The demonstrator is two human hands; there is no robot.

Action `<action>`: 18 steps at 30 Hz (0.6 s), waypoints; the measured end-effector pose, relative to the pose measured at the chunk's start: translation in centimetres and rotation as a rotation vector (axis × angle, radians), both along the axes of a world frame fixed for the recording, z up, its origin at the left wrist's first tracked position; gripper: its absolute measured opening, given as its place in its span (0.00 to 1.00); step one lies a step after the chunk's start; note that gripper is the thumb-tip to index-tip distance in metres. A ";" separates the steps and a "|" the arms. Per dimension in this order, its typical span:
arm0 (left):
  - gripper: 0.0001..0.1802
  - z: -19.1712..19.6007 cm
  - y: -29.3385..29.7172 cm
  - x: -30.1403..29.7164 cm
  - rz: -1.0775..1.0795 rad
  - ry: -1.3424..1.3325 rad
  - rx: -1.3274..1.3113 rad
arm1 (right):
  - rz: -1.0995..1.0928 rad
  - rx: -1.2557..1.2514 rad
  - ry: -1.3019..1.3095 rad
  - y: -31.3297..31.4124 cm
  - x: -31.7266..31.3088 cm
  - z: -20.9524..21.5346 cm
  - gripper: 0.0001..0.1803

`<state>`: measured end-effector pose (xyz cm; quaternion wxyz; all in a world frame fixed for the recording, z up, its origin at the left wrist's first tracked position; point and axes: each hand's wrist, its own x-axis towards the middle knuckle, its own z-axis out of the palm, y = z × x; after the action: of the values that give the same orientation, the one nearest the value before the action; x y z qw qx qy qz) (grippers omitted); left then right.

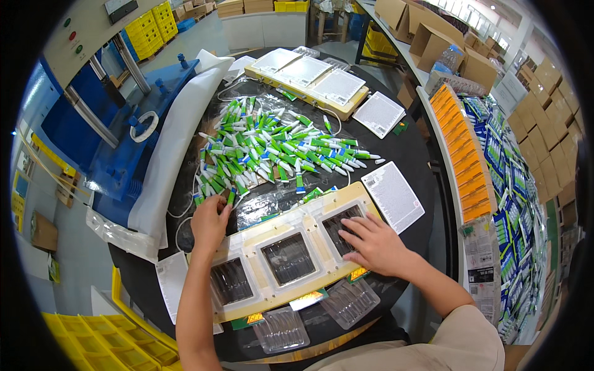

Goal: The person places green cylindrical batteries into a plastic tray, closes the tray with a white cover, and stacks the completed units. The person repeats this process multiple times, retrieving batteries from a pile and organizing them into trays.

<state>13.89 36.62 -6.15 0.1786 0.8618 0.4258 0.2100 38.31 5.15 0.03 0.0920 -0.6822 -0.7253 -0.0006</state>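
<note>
One green tube (231, 196) at the left hand (210, 224)'s fingertips, long axis pointing away from it.
Whether it is gripped, I cannot tell; the right hand (378, 245), farther off, spreads loose fingers over the three-window frame (314, 243)'s right opening.

the floor (80, 247) is pale grey. a low white partition (266, 31) stands behind, with bright windows (502, 42) upper right.

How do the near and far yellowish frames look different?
The near frame shows three windows with clear plastic; the far frame is topped by white cards. The near frame has the right hand over it; the far frame has no hand. Both are long and yellowish.
</note>
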 end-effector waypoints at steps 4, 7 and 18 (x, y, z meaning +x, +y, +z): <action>0.11 -0.4 0.5 0.1 -0.034 -0.044 -0.018 | -0.076 0.193 0.374 3.4 3.2 0.4 0.18; 0.12 0.1 1.5 -0.9 0.016 -0.143 -0.254 | -0.276 0.265 0.637 11.0 4.8 -0.8 0.13; 0.16 5.0 -3.0 -13.5 0.191 -1.055 -0.941 | -0.051 0.248 0.800 19.9 0.1 -2.7 0.13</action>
<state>0.41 33.64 -1.18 0.6946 0.4356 0.4019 0.4077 38.46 25.08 -2.64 0.4478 -0.6302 -0.6097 0.1748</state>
